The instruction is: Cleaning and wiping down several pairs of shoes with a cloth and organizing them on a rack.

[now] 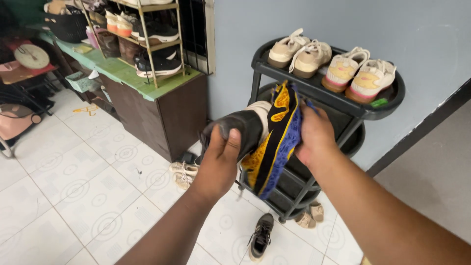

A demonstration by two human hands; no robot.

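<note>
Both forearms come in from the bottom edge, closest to the cam. Left hand (219, 159) is closed around a dark shoe (240, 130), thumb pressed on top near the toe, so that grip is def clamped on the shoe. Right hand (314, 135) is bunched around a yellow, black and blue cloth (274, 142), fingers wrapped into the fabric; the cloth lies against the shoe's side and hangs down below the grip. Shoe is held up in the air, tilted, w/ a pale lining showing at its opening just behind the cloth.

Right behind both grips is a black plastic shoe rack (382, 110). Up and beyond the right grip, on its top tier, sit two pairs: beige sneakers (299, 51) and cream sneakers w/ pink soles (360, 73), side by side, toes toward the cam. Lower tiers mostly hidden by the cloth, can't tell what's on them.

Below the grips on the white tiled floor (73, 196): a dark sneaker w/ laces (260, 238) near the rack's foot, tan sandals (311, 216) tucked under the rack, another light pair (182, 172) below-left of the left grip. Far off to the left of the left grip, a brown cabinet w/ a green top (171, 105) carries a wire shoe shelf (147, 44) packed w/ shoes.
</note>
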